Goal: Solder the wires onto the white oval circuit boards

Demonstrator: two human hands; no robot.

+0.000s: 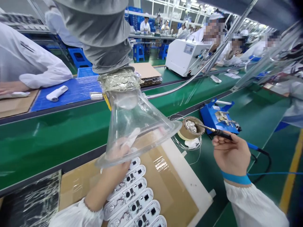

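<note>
My right hand (233,153), in a blue wrist strap, is closed around the black handle of a soldering iron (222,134). The iron's tip reaches into a round brown pot (187,136) filled with silvery metal shavings (190,126). Behind the clear funnel-shaped fume hood (139,123), my left hand (119,151) is closed on a slim white plastic piece (131,137); the hood blurs its details. Below that hand lies a row of several long white housings (134,206) with small black parts and thin wires, on brown cardboard (170,176).
A grey flexible duct (94,28) hangs down to the hood. Thin solder wire (176,142) loops around the pot. Beyond it is a blue iron stand (219,116). A green conveyor belt (59,135) crosses ahead, and a co-worker's sleeve (35,60) rests on the far side.
</note>
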